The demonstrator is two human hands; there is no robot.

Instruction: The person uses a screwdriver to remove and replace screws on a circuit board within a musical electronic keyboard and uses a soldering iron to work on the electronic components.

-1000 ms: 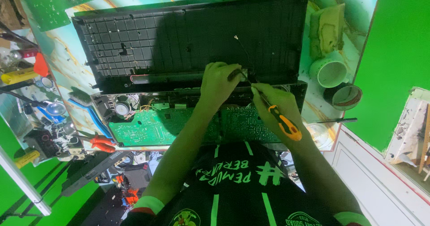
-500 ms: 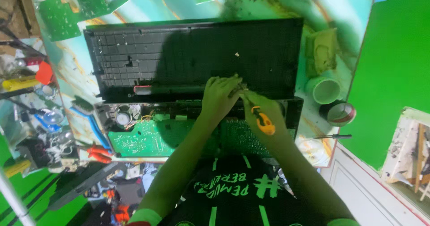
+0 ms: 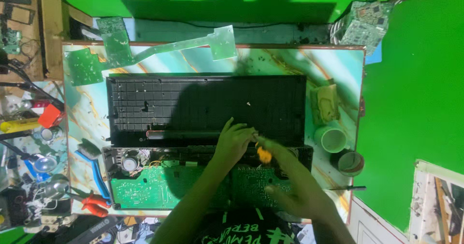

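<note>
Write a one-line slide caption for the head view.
Left hand steadies an opened black electronics casing while right hand works an orange-handled screwdriver.

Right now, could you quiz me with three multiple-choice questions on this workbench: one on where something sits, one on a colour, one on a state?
1. Where is the pale green cup?
A. right of the black panel
B. on the circuit board
C. under the table

2. What colour are the handles of the pliers?
A. white
B. red
C. purple

3. How is the black panel lying?
A. standing on edge
B. rolled up
C. flat on the table

Answers:
1 A: the cup stands on the marbled table just off the panel's right end.
2 B: red handles show at the table's lower left, beside the green circuit board.
3 C: its ribbed face lies flat, with the left hand at its near edge.
</note>
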